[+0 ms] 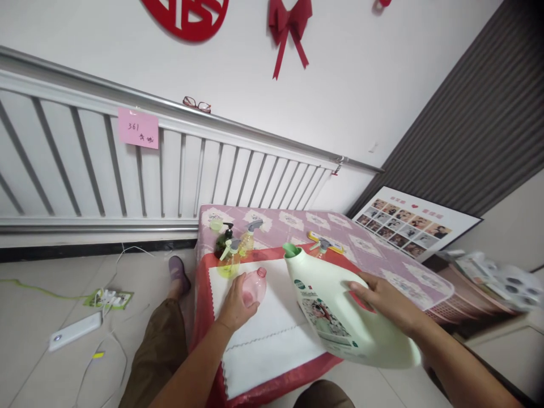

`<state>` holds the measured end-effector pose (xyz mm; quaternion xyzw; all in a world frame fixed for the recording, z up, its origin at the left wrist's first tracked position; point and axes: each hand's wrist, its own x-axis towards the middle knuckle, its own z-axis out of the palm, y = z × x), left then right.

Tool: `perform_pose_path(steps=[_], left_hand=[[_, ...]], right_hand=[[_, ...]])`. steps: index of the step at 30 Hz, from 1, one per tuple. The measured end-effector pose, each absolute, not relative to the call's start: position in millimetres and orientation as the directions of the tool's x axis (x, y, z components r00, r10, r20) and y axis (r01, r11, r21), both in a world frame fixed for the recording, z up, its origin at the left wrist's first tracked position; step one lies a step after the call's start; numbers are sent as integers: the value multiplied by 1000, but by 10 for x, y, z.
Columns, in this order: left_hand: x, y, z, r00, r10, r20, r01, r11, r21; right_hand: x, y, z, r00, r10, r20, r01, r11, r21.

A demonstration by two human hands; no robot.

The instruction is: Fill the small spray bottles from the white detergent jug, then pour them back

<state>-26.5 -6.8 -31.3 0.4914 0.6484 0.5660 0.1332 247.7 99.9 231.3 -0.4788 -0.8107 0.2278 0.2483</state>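
Head view: left hand [233, 307] grips pink bottle [255, 287], right hand [386, 297] holds pale-green jug [329, 309].

By the near edge of the table [365, 249], we see the jug [369, 323] in smooth, opaque plastic with a soft sheen. The pink bottle [255, 288], closer to the left edge, looks to us like glossy, see-through plastic. Toward the far left corner, the pump bottle [221, 243] looks dark and shiny. We find the white cloth [276, 314] matt, the red sheet [204, 306] along the left edge glossy and plastic-like. Beyond the far edge, the radiator [191, 175] looks like smooth painted metal, the note [138, 129] like matt paper.
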Motion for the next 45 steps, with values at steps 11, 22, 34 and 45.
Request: perform_pose_path(steps=[11, 22, 34, 45], left_hand=[[-267, -83, -290, -459, 790, 407, 495, -153, 855], [-271, -88, -281, -442, 795, 416, 503, -164, 848], [-280, -79, -275, -446, 799, 403, 504, -148, 851], [-284, -69, -311, -440, 796, 416, 509, -161, 846]], right_hand=[[2286, 1059, 2313, -610, 780, -139, 751, 514, -414], [2080, 1082, 2380, -630, 768, -118, 768, 593, -242], [1933, 1101, 2528, -619, 747, -243, 785, 600, -154], [1834, 1103, 2618, -623, 723, -299, 773, 627, -96]])
